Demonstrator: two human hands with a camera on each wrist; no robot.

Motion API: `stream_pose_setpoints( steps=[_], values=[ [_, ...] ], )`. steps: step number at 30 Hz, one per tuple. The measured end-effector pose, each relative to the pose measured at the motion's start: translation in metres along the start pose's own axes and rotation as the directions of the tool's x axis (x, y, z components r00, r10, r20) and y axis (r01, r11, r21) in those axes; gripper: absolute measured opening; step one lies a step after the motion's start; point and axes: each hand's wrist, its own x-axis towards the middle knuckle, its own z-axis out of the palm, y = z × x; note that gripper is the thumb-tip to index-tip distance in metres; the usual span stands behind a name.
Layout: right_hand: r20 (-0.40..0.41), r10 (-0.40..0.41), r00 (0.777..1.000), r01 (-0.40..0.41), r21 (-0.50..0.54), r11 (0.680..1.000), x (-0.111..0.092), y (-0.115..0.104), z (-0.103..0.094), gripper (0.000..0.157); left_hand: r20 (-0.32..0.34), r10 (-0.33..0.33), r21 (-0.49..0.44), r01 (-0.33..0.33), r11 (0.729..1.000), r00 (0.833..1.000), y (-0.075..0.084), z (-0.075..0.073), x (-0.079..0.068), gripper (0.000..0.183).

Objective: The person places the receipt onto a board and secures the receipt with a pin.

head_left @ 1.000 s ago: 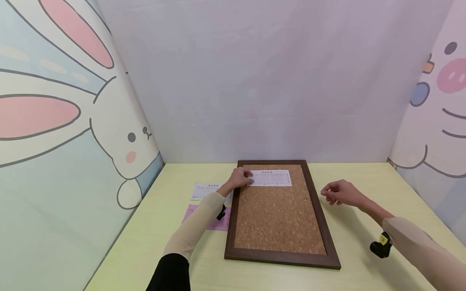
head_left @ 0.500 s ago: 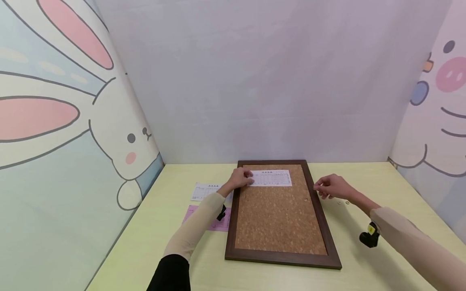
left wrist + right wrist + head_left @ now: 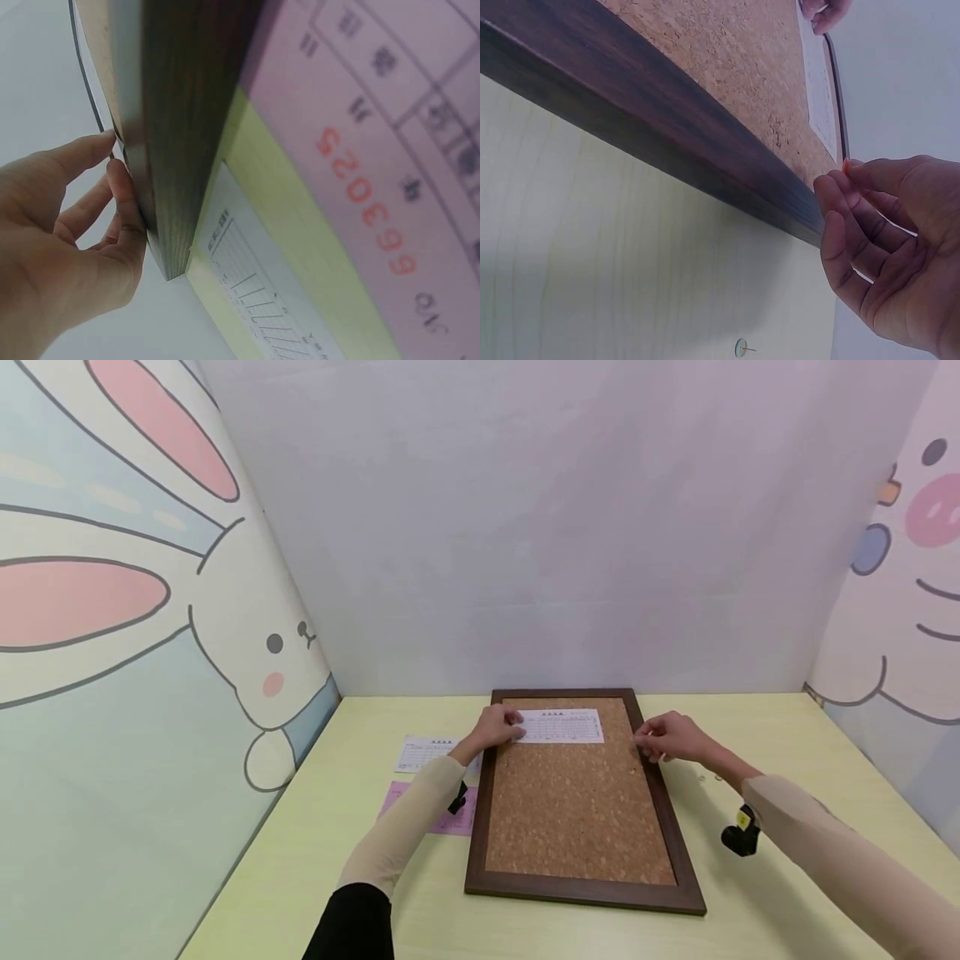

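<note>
On the desk point(image 3: 300, 860), left of the fingers of the left hand point(image 3: 497, 727), a pink slip point(image 3: 453, 823) and a loose white slip point(image 3: 423, 755) were seen. Under those narrowly spaced fingers, a printed slip point(image 3: 562, 727) was touched on the corkboard point(image 3: 577, 810) (whether pinched or merely pressed could not be told). Farther right, a small orange piece point(image 3: 846, 166) was held between the fingers of the right hand point(image 3: 671, 737). The printed slip could be skewed by a loosened left hand; the piece, by too light a grip, dropped.
</note>
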Motion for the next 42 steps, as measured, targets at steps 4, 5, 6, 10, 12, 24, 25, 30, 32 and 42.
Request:
stream_pose_setpoints(
  steps=[4, 5, 6, 10, 12, 24, 25, 30, 32, 42],
  values=[
    [-0.01, 0.005, 1.0, -0.005, 0.003, 1.0, 0.006, -0.004, 0.001, 0.022, -0.002, -0.001, -0.007, 0.001, 1.0, 1.0, 0.001, -0.001, -0.001, 0.023],
    [-0.012, 0.006, 1.0, -0.006, 0.007, 1.0, 0.007, -0.005, 0.001, 0.022, -0.002, -0.002, -0.005, 0.002, 1.0, 1.0, 0.001, -0.002, -0.001, 0.023],
    [-0.014, -0.001, 1.0, 0.001, 0.007, 1.0, 0.009, -0.006, 0.002, 0.022, -0.003, 0.0, -0.003, 0.0, 1.0, 1.0, 0.002, -0.002, -0.001, 0.023],
    [-0.021, -0.008, 1.0, 0.008, 0.019, 1.0, 0.015, -0.008, 0.004, 0.021, -0.003, -0.005, 0.001, 0.005, 1.0, 1.0, 0.001, -0.001, 0.0, 0.023],
    [-0.025, -0.01, 1.0, 0.011, 0.021, 1.0, 0.018, -0.008, 0.006, 0.02, -0.006, -0.007, 0.002, 0.007, 1.0, 1.0, 0.0, 0.0, 0.001, 0.023],
    [-0.029, 0.002, 1.0, -0.002, 0.029, 1.0, 0.034, -0.013, 0.016, 0.018, -0.01, -0.018, 0.016, 0.018, 1.0, 1.0, -0.004, 0.005, 0.004, 0.023],
    [-0.031, 0.003, 1.0, -0.002, 0.034, 0.999, 0.035, -0.013, 0.017, 0.018, -0.008, -0.019, 0.019, 0.02, 1.0, 1.0, -0.004, 0.005, 0.004, 0.023],
    [-0.043, -0.002, 0.999, 0.004, 0.052, 0.999, 0.043, -0.013, 0.017, 0.018, -0.005, -0.015, 0.03, 0.015, 0.999, 1.0, -0.005, 0.005, 0.005, 0.024],
    [-0.049, -0.001, 0.999, 0.004, 0.06, 0.998, 0.046, -0.014, 0.018, 0.018, -0.007, -0.01, 0.03, 0.01, 1.0, 1.0, -0.005, 0.004, 0.005, 0.023],
    [-0.043, -0.005, 0.999, 0.009, 0.082, 0.997, 0.062, -0.018, 0.029, 0.023, -0.005, -0.007, 0.035, 0.007, 0.999, 1.0, -0.004, 0.004, 0.005, 0.024]
  ],
)
